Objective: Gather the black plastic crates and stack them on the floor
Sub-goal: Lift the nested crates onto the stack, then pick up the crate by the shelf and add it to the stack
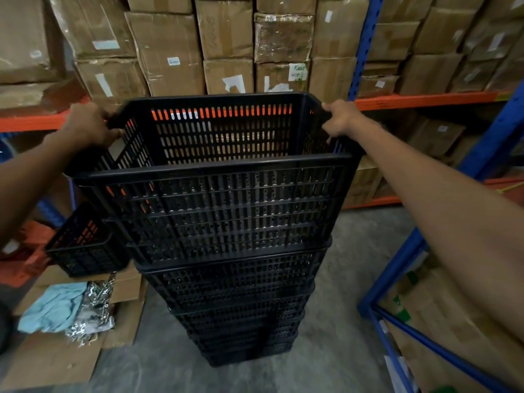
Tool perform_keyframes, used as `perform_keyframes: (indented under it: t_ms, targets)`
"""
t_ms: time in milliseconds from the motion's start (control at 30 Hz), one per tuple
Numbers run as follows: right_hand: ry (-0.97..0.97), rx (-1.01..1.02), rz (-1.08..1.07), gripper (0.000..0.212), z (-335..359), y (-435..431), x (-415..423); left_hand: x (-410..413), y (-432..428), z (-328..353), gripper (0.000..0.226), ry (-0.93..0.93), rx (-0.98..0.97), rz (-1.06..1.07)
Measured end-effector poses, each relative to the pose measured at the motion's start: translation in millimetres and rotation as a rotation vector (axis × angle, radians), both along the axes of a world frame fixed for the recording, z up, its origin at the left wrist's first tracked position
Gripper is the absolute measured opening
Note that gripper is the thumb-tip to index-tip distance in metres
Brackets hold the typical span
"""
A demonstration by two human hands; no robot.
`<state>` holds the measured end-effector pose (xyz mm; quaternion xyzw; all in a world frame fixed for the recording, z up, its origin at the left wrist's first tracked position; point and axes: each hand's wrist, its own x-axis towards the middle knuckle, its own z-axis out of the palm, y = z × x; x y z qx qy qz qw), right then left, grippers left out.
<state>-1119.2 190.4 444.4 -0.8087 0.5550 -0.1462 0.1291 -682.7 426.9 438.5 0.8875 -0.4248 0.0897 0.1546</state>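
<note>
A tall stack of black slotted plastic crates (235, 307) stands on the grey concrete floor in the middle of the view. The top crate (224, 211) sits nested at the head of the stack, tilted slightly toward me. My left hand (88, 124) grips the top crate's left rim near its far corner. My right hand (341, 117) grips the right rim near the far corner. Another black crate (82, 245) sits lower at the left, beside the stack, by the shelf.
Blue and orange shelving (425, 99) loaded with cardboard boxes (170, 52) fills the back and both sides. Flattened cardboard (56, 361) lies on the floor at the left, carrying a light blue cloth (51, 307) and a bag of metal hardware (93, 310).
</note>
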Motion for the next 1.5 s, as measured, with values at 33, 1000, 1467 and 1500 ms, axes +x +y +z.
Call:
perform_keyframes:
  t_ms: [33, 1000, 1467, 1500]
  targets:
    - [-0.010, 0.015, -0.001, 0.077, -1, -1, -2, -6, 1, 0, 0.038, -0.009, -0.005, -0.010]
    - [0.398, -0.074, 0.159, 0.086, -10, 34, -2, -21, 13, -20, 0.088, -0.082, 0.282, -0.145]
    - [0.217, -0.074, 0.385, 0.069, 86, 71, 208, 27, 56, 38, 0.047, 0.314, -0.033, -0.186]
    - [0.207, -0.079, 0.430, 0.069, 94, 83, 237, 40, 65, 41, 0.042, 0.313, -0.035, -0.180]
